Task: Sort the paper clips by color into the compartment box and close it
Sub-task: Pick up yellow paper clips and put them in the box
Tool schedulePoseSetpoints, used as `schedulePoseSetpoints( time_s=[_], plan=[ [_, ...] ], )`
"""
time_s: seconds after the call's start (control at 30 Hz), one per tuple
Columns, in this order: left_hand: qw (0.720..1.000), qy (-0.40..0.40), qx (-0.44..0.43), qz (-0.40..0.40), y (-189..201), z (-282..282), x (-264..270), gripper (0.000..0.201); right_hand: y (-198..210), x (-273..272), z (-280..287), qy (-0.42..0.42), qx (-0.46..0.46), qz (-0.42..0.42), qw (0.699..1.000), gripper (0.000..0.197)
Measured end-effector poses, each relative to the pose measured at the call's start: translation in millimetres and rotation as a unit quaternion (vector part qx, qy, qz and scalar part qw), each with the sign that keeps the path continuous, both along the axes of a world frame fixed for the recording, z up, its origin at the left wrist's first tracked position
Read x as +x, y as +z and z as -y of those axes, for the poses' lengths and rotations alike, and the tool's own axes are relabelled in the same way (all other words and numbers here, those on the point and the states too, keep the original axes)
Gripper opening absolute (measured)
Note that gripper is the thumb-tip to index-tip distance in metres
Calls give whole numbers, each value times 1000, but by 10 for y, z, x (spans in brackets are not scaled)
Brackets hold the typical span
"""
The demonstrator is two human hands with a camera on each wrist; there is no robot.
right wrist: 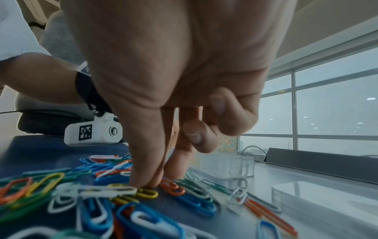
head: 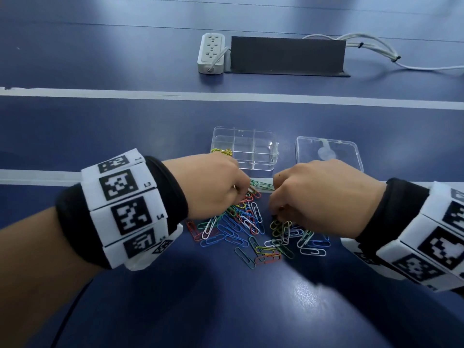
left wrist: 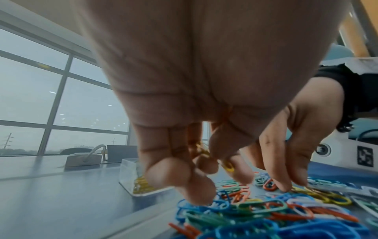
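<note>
A loose heap of coloured wire paper clips (head: 251,229), blue, green, orange-red, yellow and white, lies spread on the dark blue surface (head: 125,136), many of them overlapping. Just beyond the heap stands a clear plastic compartment box (head: 244,148), open at the top, with a small bunch of yellow paper clips (head: 222,152) in its near-left compartment; the other compartments that can be seen look bare. The box's clear flat lid (head: 329,151) lies apart to the right of it, flat on the surface. The left hand (head: 213,184) hangs knuckles-up over the left part of the heap, fingers pointing down; in the left wrist view its grip is narrow, thumb and fingers pinching a few yellow clips (left wrist: 227,165) while the little finger touches the blue clips below. The right hand (head: 319,197) is bent down over the right part of the heap; in the right wrist view its thumb and forefinger (right wrist: 143,169) press together on a yellow clip (right wrist: 147,193) lying among the others, the remaining fingers curled in above. Farther back sit a white power strip (head: 211,53) and a dark grey cable cover (head: 287,55).
</note>
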State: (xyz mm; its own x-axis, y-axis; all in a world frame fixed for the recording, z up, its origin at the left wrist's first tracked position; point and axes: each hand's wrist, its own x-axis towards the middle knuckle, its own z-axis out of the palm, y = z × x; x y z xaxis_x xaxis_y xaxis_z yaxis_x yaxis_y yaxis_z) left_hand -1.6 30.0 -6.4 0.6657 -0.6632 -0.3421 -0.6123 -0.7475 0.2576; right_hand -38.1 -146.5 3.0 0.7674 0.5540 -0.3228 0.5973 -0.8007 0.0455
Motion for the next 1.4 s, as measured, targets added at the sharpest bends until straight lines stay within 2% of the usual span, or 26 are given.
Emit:
schedulePoseSetpoints(
  time_s=[0.07,0.2,0.33,0.63,0.8,1.17,1.27,1.33,1.4],
  plan=[
    [1000,17,16,15,-12,44,-5,20,-1,0,15,10,-6,-3,1000,20],
    [999,14,36,23,0,87,-6,27,14,-10,44,34,-21,-6,999,21],
    [998,-14,62,27,12,112,32,11,11,-29,82,41,-24,7,999,21],
    [996,-8,92,9,24,86,58,33,-67,-31,146,-9,-15,38,999,31],
    [998,-4,57,23,43,93,61,17,-27,-42,114,-6,29,18,999,26],
    [995,-38,77,54,15,131,17,13,-38,-48,-100,-8,-18,27,999,24],
    [997,-33,51,44,5,114,3,8,-27,0,-104,-16,30,53,998,22],
    [999,-22,5,25,19,88,8,6,0,32,-68,-51,119,41,991,22],
    [999,6,-49,3,68,60,6,9,40,61,3,-126,230,19,965,18]
  ],
)
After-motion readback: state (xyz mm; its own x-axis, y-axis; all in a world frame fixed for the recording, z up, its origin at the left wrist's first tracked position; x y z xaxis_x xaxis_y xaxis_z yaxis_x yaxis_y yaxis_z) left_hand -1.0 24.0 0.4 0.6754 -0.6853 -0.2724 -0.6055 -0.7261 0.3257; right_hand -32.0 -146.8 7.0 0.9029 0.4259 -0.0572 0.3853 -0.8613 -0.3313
